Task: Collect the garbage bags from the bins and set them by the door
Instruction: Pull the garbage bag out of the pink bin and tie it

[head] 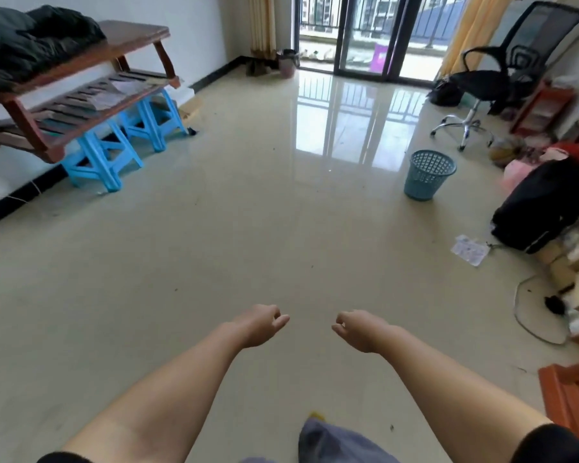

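Observation:
A blue mesh waste bin (429, 174) stands on the tile floor at the right, with no bag showing in it. A second, pinkish bin (288, 63) with a dark liner sits far off beside the glass balcony door (361, 35). My left hand (261, 325) and my right hand (360, 330) reach out low in front of me over bare floor. Both have loosely curled fingers and hold nothing. Both are far from either bin.
A wooden bench (81, 95) on blue stools (114, 155) lines the left wall. A black office chair (502, 75) stands at the back right. A black bag (545, 205), boxes, paper and a cable clutter the right side. An orange frame (572, 396) lies near right.

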